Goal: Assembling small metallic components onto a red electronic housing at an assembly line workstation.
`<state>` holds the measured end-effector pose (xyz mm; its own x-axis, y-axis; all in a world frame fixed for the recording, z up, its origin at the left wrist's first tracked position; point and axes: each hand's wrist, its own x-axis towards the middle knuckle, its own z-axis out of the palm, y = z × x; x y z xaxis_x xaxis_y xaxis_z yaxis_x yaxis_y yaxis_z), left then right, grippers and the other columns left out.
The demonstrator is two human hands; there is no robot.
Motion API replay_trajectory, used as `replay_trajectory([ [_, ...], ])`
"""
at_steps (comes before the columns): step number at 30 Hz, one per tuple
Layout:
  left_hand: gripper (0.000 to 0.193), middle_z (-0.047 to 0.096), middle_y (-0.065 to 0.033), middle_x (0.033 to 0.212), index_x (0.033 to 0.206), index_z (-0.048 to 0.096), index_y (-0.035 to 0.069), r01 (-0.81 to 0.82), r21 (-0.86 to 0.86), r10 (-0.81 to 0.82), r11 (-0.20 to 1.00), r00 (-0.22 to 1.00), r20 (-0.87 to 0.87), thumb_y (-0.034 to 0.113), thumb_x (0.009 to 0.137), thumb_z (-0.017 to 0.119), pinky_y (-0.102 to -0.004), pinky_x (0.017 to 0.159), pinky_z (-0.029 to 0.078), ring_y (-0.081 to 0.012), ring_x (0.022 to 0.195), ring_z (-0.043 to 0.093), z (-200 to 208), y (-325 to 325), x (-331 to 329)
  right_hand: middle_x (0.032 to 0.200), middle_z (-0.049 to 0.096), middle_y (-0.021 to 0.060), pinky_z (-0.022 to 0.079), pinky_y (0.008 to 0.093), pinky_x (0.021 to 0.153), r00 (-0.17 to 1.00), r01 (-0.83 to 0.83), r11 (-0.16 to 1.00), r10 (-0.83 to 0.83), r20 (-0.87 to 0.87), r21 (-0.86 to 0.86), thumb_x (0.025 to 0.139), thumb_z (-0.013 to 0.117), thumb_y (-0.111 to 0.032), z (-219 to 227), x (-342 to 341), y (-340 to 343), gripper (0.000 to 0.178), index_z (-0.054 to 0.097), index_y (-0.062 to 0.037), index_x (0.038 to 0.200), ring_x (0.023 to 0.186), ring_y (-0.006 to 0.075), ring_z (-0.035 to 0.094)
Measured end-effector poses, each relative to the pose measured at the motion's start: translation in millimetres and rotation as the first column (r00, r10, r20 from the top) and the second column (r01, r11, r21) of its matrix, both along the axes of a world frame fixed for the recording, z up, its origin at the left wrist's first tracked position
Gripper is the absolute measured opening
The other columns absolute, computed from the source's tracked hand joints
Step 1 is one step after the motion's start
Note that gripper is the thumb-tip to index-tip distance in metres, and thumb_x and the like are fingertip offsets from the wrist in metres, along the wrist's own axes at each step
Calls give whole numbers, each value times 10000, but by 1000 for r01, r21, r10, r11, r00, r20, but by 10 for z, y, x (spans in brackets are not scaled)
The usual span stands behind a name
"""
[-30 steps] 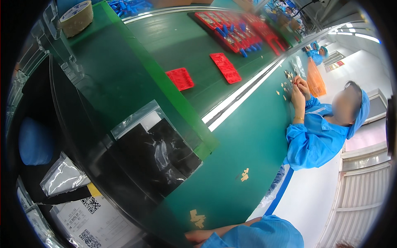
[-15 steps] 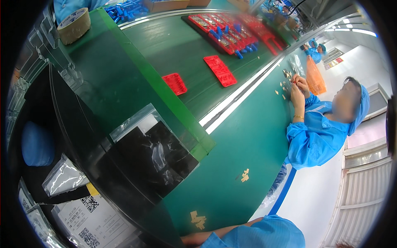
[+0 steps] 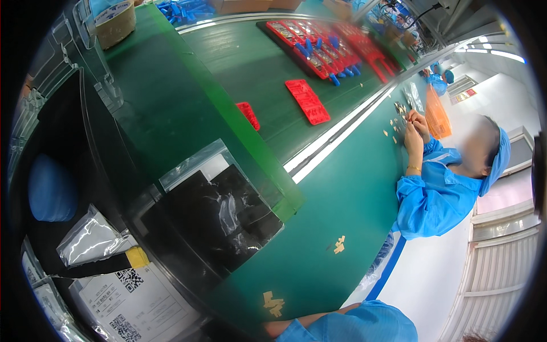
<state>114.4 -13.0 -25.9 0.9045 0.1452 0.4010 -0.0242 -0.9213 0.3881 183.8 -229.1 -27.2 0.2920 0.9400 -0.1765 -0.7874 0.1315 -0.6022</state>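
Note:
Neither of my hands can be made out in the head view. At the lower edge a blue sleeve (image 3: 359, 326) and a bare forearm (image 3: 313, 320) reach left over the green table (image 3: 307, 268); the hand is out of sight near the black bin, and I cannot tell whose arm it is. Beside that forearm lies a small pile of flat, pale tan pieces (image 3: 273, 304). A second little pile of tan pieces (image 3: 339, 245) sits farther off. A black sheet in a clear bag (image 3: 228, 216) overlaps the table's left side.
A co-worker's hands (image 3: 417, 128) pinch something small near scattered pieces. On the green belt (image 3: 245, 62) lie two red plastic trays (image 3: 308, 102) and a black board with red holders and blue parts (image 3: 313, 51). Left are a tape roll (image 3: 117, 25) and printed label sheets (image 3: 134, 305).
The whole view has shifted slightly, so things at left appear farther right. Less of the smaller red tray shows past the green strip. The co-worker's hands stay together.

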Motion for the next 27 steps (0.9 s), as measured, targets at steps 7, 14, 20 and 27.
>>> replay_trajectory([
  [7,435,536,-188,1118,1197,592,27,36,-77,-29,996,996,86,345,900,585,-493,823,435,-372,984,515,26,0,-83,1541,145,161,175,431,1150,994,-35,997,28,105,63,924,573,-224,82,-47,-8,458,462,-86,1347,1442,271,70],
  [14,492,513,-189,1165,1222,532,19,94,0,-92,996,983,160,256,826,702,-470,856,443,-379,1027,505,252,-17,-212,1537,101,225,295,391,1082,911,-148,987,109,399,69,906,580,-155,229,-21,14,469,449,-68,1348,1417,299,185],
  [20,513,413,-205,1262,1319,410,90,192,89,-208,977,948,239,198,863,620,-574,942,354,-425,1168,416,84,8,-495,1472,281,190,396,380,950,646,-120,990,130,752,-67,865,606,-128,443,-18,44,434,510,-65,1283,1171,286,452],
  [27,628,227,-272,1447,1457,186,29,361,-293,-203,885,867,454,416,978,313,-557,1067,256,-481,1330,250,240,-99,-381,1047,599,126,437,369,864,542,168,982,-16,841,-90,823,601,-28,476,-246,45,246,645,-30,1065,1000,281,533],
])
